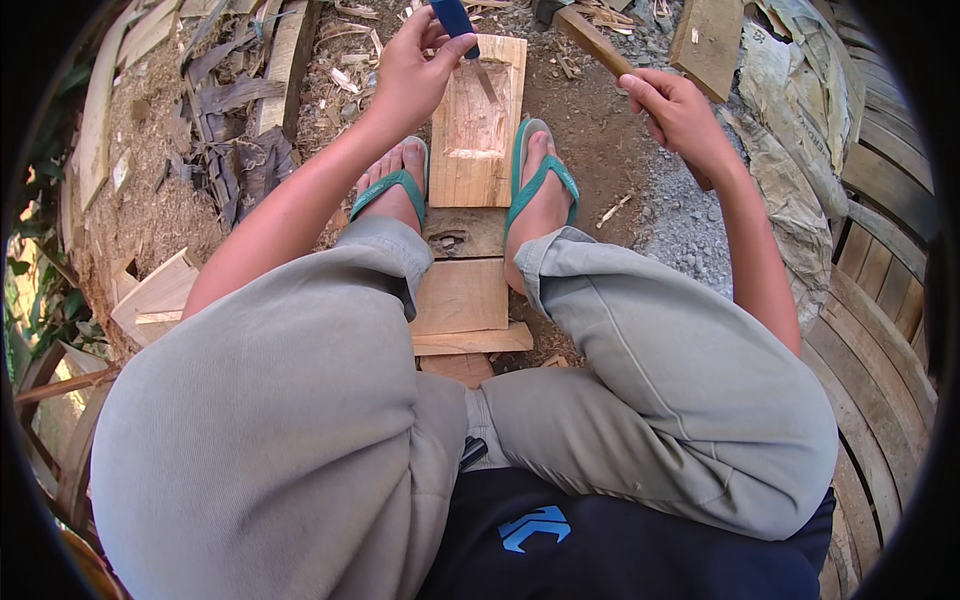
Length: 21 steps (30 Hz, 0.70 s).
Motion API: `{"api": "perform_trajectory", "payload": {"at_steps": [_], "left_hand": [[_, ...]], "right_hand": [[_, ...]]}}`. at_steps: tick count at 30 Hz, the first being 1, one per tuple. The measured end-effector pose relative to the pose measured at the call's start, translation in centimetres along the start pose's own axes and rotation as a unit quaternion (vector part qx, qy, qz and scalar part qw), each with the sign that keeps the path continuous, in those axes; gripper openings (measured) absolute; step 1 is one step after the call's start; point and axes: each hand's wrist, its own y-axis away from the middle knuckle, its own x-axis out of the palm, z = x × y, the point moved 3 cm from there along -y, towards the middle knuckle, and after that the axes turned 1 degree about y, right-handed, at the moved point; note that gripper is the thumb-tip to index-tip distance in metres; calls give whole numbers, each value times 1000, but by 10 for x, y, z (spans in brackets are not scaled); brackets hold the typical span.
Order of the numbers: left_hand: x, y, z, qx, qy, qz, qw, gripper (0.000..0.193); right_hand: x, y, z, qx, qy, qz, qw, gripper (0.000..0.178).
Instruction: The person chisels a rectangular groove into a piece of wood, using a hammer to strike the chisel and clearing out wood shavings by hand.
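My left hand [418, 72] is closed around a chisel with a blue handle [455, 14]. The metal blade slants down to the right, its tip at the hollow of a pale wooden block [484, 182]. A rough rectangular recess has been cut into the block's upper face. Off to the right, my right hand [672, 112] grips the wooden handle of a hammer [597, 42], whose dark head is partly cut off at the top edge. The block lies between my feet, which wear green flip-flops [541, 165].
Short boards [462, 298] lie under and behind the block, toward me. Wood chips and bark strips [235, 130] cover the ground at left. Grey gravel [690, 238], crumpled sacking [790, 150] and a plank [708, 45] are at right. Wooden slats [870, 375] curve along the right edge.
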Motion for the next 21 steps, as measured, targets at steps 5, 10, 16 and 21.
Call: {"api": "perform_trajectory", "payload": {"at_steps": [5, 10, 16, 21], "left_hand": [[-3, -7, 1, 25, -29, 0, 999, 36], [5, -7, -5, 35, -51, -1, 998, 33], [4, -7, -7, 46, -32, -11, 998, 37], [9, -14, -7, 57, -55, -4, 997, 42]], "right_hand": [[3, 0, 3, -2, -9, -4, 1000, 38], [-4, -5, -5, 8, -3, 12, 1000, 33], [-5, 0, 16, -14, -24, 8, 1000, 35], [-11, 11, 33, -47, -27, -15, 998, 35]]}}
